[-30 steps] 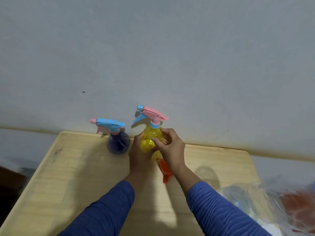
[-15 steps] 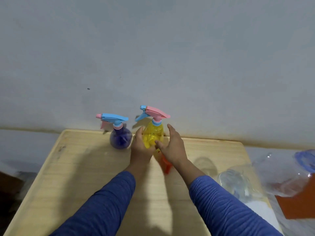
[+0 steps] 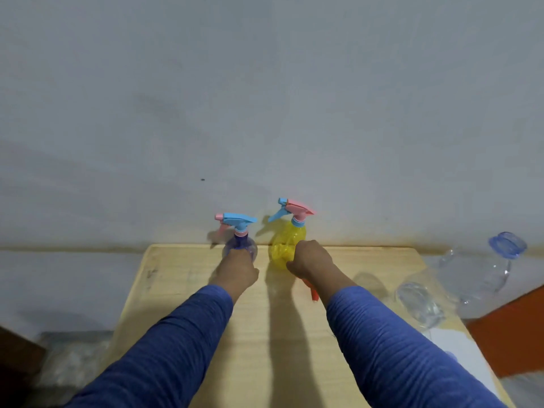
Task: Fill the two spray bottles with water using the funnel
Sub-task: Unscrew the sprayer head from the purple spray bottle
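We look down from head height along two arms in ribbed blue sleeves (image 3: 164,348) that stretch forward over a pale wooden table (image 3: 265,334), which stands against a plain grey wall (image 3: 265,98). At the near right edge of the table lies a white sheet (image 3: 459,346), and past it, off the table's right side, is an orange-red surface (image 3: 509,328). Farther along on the right, a clear plastic bottle (image 3: 421,301) rests at the table's edge, and beyond it a second clear bottle (image 3: 485,269) with a blue cap tilts toward the wall. Toward the middle of the table, an orange funnel (image 3: 313,293) lies flat, mostly hidden under the right wrist, with only its narrow end showing. Just past it, the right hand (image 3: 312,259) is on the lower right side of the yellow bottle (image 3: 287,245), fingers curled round its body. Level with it, the left hand (image 3: 238,266) wraps the near side of the purple bottle (image 3: 240,244), fingers curled round it, thumb tucked toward the right. Both spray bottles stand upright at the far edge of the table, close to the wall and just beside each other without touching. The purple one has a blue spray head with a pink nozzle and trigger; the yellow one has a pink head with a blue nozzle and trigger. Both heads are screwed on, nozzles pointing left. We cannot tell whether either bottle holds water.
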{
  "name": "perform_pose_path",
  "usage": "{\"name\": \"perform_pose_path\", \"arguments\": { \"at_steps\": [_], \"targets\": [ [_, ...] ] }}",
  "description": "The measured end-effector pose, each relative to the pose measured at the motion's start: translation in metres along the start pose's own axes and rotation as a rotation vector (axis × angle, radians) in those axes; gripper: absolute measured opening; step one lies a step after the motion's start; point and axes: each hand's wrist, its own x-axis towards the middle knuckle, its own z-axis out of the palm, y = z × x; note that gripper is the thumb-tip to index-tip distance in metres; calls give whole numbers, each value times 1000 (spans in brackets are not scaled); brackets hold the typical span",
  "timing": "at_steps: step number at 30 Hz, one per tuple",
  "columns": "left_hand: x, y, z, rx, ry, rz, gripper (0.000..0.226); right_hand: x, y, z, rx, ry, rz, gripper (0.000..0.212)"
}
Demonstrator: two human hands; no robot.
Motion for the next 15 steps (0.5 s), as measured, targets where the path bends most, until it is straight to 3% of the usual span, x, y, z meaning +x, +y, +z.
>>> {"name": "perform_pose_path", "arguments": {
  "at_steps": [7,11,15],
  "targets": [
    [9,-41,-20,9,63,-88,27,12,-51,27,77,29,-184,34],
    [22,-56,-12,-58,85,-28,50,31,-68,51,297,92,-245,38],
    [40,-66,5,-276,116,83,67,46,-77,68,543,183,-219,46]
  ]
}}
